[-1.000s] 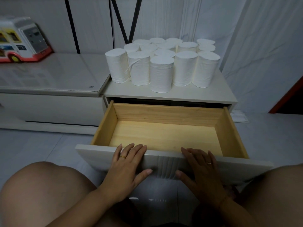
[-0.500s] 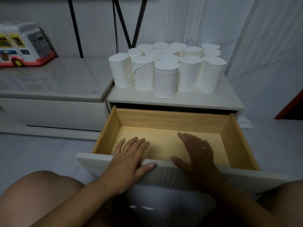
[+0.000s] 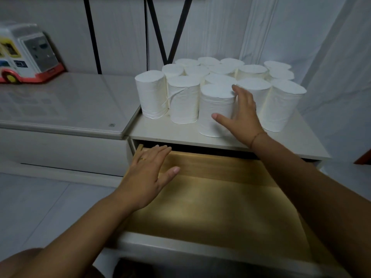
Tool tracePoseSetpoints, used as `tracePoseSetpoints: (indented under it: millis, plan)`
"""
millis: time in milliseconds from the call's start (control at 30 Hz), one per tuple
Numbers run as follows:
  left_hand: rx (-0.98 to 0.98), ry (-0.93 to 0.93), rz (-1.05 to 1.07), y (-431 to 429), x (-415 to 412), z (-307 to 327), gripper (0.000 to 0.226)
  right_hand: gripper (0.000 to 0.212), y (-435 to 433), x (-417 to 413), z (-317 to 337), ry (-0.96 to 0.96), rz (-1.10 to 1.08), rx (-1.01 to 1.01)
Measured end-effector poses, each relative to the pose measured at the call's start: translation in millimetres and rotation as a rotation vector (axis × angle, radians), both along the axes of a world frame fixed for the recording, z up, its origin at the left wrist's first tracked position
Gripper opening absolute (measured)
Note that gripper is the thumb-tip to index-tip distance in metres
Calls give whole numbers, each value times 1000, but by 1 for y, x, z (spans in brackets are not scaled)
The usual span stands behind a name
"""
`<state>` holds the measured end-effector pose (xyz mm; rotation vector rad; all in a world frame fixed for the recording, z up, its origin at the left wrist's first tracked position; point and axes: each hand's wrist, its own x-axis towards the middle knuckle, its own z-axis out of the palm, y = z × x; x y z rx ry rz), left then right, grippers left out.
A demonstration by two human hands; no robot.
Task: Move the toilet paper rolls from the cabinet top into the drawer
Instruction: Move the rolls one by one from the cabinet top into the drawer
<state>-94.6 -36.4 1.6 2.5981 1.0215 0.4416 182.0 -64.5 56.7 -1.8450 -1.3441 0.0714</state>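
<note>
The only printed mark is a small grey logo [image 3: 111, 125] at the near corner of the glossy low unit [image 3: 60, 103] on the left, too small to read. The plastic toy bus [image 3: 26, 55] standing at the back of that unit carries coloured stickers and panels, but none of them is legible. The toilet paper rolls [image 3: 251, 77] stand upright in a tight cluster on the matte off-white cabinet top [image 3: 172, 135]. They are plain white cylinders with flat, solid-looking tops and soft, faintly crinkled paper sides, and one shows a loose tail edge running down its wall. The front roll [image 3: 212, 109] stands nearest the cabinet's edge. The right hand [image 3: 243, 115] is spread at that roll's right side, with the fingers straight and close together up by the top rim and the thumb stretched wide across the roll's face. It is not curled round the roll, and whether skin meets paper cannot be told. Below, the drawer [image 3: 210, 197] is pulled out, a box of pale, smooth-grained wood behind a white front panel. The left hand [image 3: 148, 177] is held flat, palm down, over the drawer's back left corner, with the fingers extended side by side and the thumb angled apart. It holds nothing, and a thin gold ring [image 3: 143, 159] sits on one finger. Black bars [image 3: 92, 35] cross the ribbed white wall behind.
</note>
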Motion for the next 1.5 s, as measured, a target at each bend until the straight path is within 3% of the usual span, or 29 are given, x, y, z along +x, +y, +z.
tracePoseSetpoints:
  millis: [467,633,833,967,1200,1300,1500]
  plan:
    - [-55,-9,14,28,-3,-3,71,83,37,12,4,209,88,13]
    - [-91,24,68,33,-14,-7,80,78,10,-26,6,280,270,-34]
    - [-102,59,66,41,-30,-24,95,92,-17,-70,-31,359,437,-104]
    - [-97,123,27,45,-36,-38,95,82,-21,-87,-81,337,419,-248]
    - [-112,289,-17,42,-36,-60,87,75,-15,-83,-124,342,353,-238]
    - [-105,268,-11,42,-34,-61,86,79,-17,-81,-125,438,366,-234]
    - [-65,237,-63,39,-26,-56,93,61,-31,-71,-133,553,384,-322]
